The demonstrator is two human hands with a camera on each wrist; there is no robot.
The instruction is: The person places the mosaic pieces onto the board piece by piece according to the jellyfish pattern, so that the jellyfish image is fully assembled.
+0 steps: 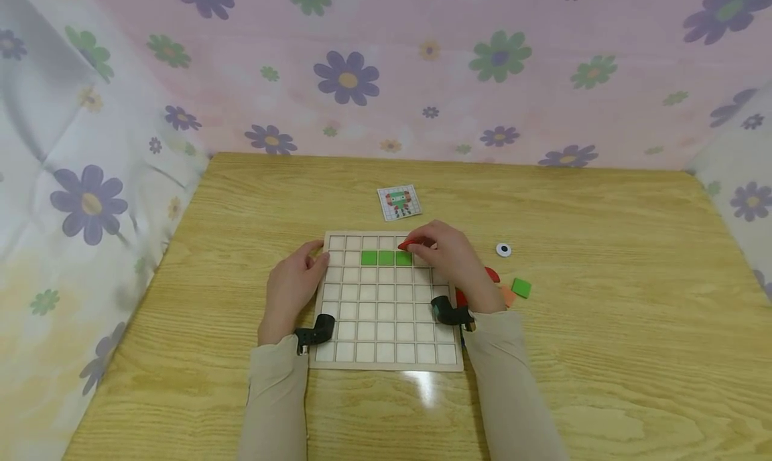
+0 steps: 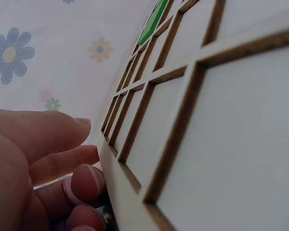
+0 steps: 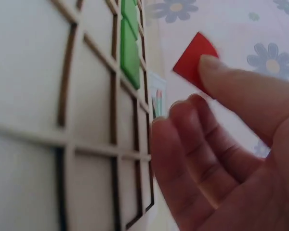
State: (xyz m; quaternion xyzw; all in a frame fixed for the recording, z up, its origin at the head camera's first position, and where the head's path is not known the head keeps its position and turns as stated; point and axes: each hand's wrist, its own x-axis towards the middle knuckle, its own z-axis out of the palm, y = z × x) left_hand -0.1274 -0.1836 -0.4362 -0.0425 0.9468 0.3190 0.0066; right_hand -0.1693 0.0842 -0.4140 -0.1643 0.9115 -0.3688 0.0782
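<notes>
A wooden grid board [image 1: 386,366] lies on the table, with three green square tiles [image 1: 387,258] side by side in its second row from the top. My right hand [image 1: 449,250] is over the upper right part of the board. Between thumb and finger it pinches a red tile [image 3: 190,62] with one curved edge, held above the grid. At the board's upper left edge is my left hand [image 1: 293,280], gripping the rim. The left wrist view shows the bent fingers [image 2: 86,185] against that edge, their tips partly hidden.
A small picture card [image 1: 399,202] with a pixel-like figure lies behind the board. To the right are a white eye disc [image 1: 503,250], a loose green square [image 1: 521,287], an orange piece [image 1: 508,296] and red pieces [image 1: 493,274] partly hidden by my right arm. Flowered cloth [image 1: 386,112] stands behind the table.
</notes>
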